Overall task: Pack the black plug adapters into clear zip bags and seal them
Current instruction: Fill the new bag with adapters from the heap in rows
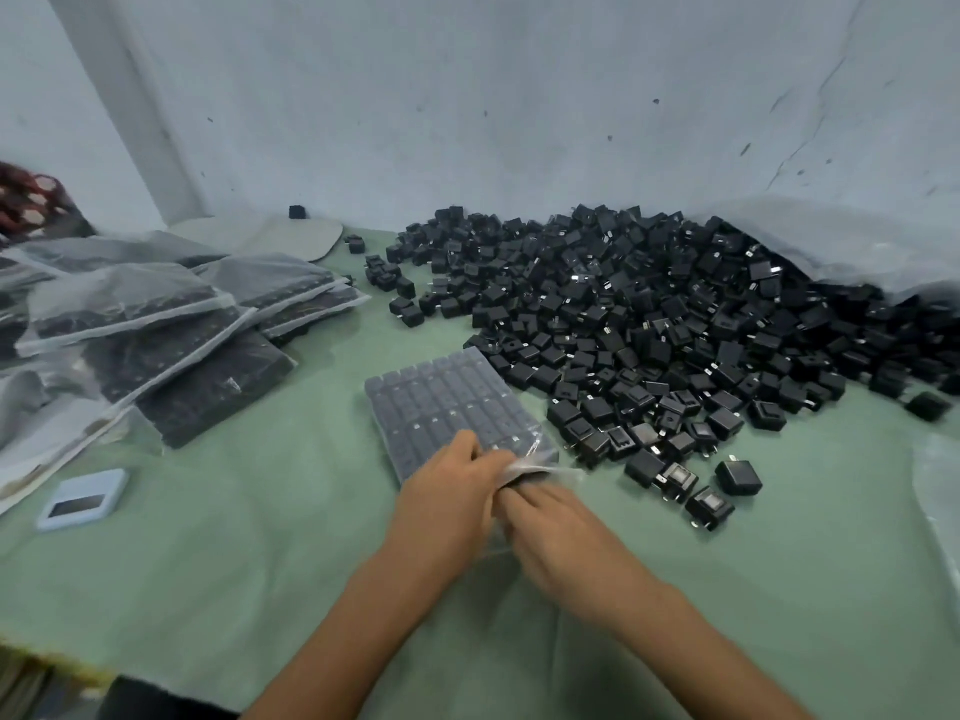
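Note:
A clear zip bag (447, 402) filled with neat rows of black plug adapters lies flat on the green table (234, 563), in the middle. My left hand (447, 496) and my right hand (556, 532) meet at the bag's near, open end, both pinching the loose plastic edge there. The fingertips are blurred. A big heap of loose black adapters (649, 324) spreads to the right of the bag, up to the wall.
Several filled bags (156, 324) are stacked at the left. A small light-blue device (83, 498) lies near the left front. Clear plastic sheeting (841, 241) covers the heap's far right side. The table's front edge runs along the lower left.

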`<state>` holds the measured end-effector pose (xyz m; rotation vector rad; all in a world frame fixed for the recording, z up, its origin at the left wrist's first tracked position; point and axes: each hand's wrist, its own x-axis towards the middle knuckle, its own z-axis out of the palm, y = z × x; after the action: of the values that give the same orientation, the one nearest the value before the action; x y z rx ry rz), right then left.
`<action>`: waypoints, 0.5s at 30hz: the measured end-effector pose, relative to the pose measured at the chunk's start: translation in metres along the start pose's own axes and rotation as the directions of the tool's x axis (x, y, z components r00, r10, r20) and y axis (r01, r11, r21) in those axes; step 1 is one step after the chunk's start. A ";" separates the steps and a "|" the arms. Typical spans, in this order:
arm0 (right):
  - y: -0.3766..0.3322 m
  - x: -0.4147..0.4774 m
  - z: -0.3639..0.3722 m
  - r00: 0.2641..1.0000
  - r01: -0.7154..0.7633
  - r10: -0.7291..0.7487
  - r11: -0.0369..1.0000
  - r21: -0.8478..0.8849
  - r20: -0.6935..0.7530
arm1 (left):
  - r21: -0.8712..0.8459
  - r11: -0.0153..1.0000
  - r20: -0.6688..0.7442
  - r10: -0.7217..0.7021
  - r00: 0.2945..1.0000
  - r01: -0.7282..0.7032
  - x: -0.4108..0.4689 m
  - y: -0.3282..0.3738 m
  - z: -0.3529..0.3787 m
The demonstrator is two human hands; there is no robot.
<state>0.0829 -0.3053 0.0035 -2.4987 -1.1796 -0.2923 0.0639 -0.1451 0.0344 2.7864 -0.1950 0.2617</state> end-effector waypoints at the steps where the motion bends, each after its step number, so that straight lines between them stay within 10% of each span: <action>1: 0.001 0.007 0.002 0.999 0.009 -0.008 1.000 -0.029 0.033 | -0.010 1.000 0.018 -0.008 1.000 0.008 0.002 -0.004 -0.004; 6: 0.005 0.029 0.012 0.957 0.122 -0.060 0.971 -0.206 0.285 | -0.026 0.990 0.107 0.139 0.984 -0.137 0.006 0.001 -0.013; 15: -0.014 0.029 0.019 0.967 0.186 -0.132 0.950 -0.251 0.217 | 0.061 0.976 0.139 0.199 0.970 -0.209 -0.005 0.004 -0.019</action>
<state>0.0906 -0.2690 -0.0008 -2.7205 -1.5193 -0.2664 0.0557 -0.1414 0.0525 2.8611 -0.5168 0.1351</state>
